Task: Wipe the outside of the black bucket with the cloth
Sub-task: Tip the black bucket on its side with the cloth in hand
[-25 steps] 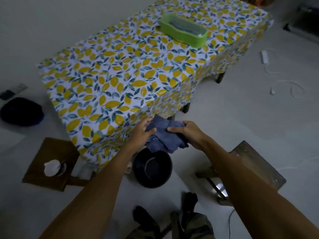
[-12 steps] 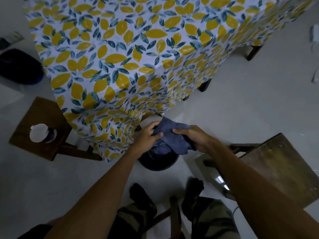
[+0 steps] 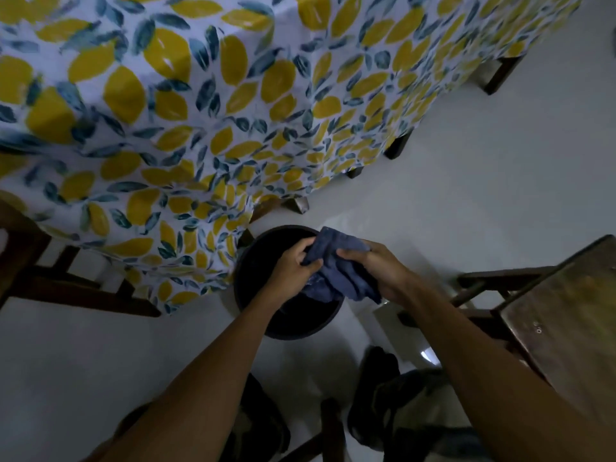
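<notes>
A lemon-and-leaf patterned tablecloth (image 3: 206, 121) is filling the upper part of the view, draping over the counter and hanging down past its dark wooden legs (image 3: 398, 146). The pale floor (image 3: 483, 181) is spreading out beneath everything. At the right edge, a worn wooden stool (image 3: 563, 315) is standing near the person's right arm, and another dark wooden stool (image 3: 50, 271) is showing at the left, partly tucked behind the hanging cloth edge.

The black bucket (image 3: 253, 288) is sitting upright on the floor, just beside the tablecloth's lower corner and directly in front of the person's legs, its open mouth facing up. Both forearms are reaching forward over it.

The blue cloth (image 3: 340, 271) is hanging bunched above the bucket's opening, with its lower folds drooping toward the inside of the rim; whether it is touching the bucket is hard to tell. The left hand (image 3: 291, 270) is closing around the cloth's left side, fingers curled and pinching the fabric. The right hand (image 3: 383, 270) is gripping the cloth's right side, fingers wrapped over the top of the folds.
</notes>
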`<state>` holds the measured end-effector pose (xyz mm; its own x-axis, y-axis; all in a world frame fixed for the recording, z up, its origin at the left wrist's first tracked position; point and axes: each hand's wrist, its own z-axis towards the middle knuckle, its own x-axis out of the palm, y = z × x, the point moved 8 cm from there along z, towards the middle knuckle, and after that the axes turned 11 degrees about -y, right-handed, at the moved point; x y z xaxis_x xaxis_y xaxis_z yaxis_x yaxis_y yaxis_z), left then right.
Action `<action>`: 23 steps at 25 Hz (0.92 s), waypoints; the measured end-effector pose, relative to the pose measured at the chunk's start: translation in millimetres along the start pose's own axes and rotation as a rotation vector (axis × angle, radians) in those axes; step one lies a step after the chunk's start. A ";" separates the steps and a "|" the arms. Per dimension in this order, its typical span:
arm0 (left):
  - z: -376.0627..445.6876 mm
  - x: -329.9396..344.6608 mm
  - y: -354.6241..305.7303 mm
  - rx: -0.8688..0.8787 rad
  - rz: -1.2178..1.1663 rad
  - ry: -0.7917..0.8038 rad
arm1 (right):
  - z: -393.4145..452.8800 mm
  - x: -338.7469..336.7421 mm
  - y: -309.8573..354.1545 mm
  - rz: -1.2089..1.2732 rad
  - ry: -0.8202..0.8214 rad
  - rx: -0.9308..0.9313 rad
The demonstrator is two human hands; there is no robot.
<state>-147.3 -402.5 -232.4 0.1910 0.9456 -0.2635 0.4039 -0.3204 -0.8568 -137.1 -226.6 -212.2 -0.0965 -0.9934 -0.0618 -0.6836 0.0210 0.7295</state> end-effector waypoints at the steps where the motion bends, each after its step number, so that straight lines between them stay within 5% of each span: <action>1: 0.9 6.7 11.3 -0.006 -0.011 0.004 | 1.4 -2.1 -8.0 0.008 -0.014 -0.004; 5: 0.1 29.5 52.2 -0.121 0.022 -0.018 | 2.8 -17.6 -33.8 0.089 -0.075 0.024; 10: 2.5 52.0 75.6 -0.077 0.454 -0.026 | 3.5 -69.5 -34.4 0.221 -0.312 -0.009; 16: 25.2 111.3 76.3 0.161 1.054 0.074 | 27.1 -92.0 -47.5 0.201 -0.313 0.011; 20: 30.8 126.6 94.9 0.149 1.251 0.120 | 33.8 -94.9 -58.2 0.142 -0.315 0.024; 23: 25.4 132.4 95.4 0.147 1.189 0.108 | 39.0 -97.1 -71.9 0.123 -0.292 0.051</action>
<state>-106.3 -306.4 -360.3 0.4516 0.0510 -0.8908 -0.1801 -0.9726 -0.1470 -106.7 -127.3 -285.2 -0.3795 -0.9087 -0.1738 -0.6886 0.1520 0.7091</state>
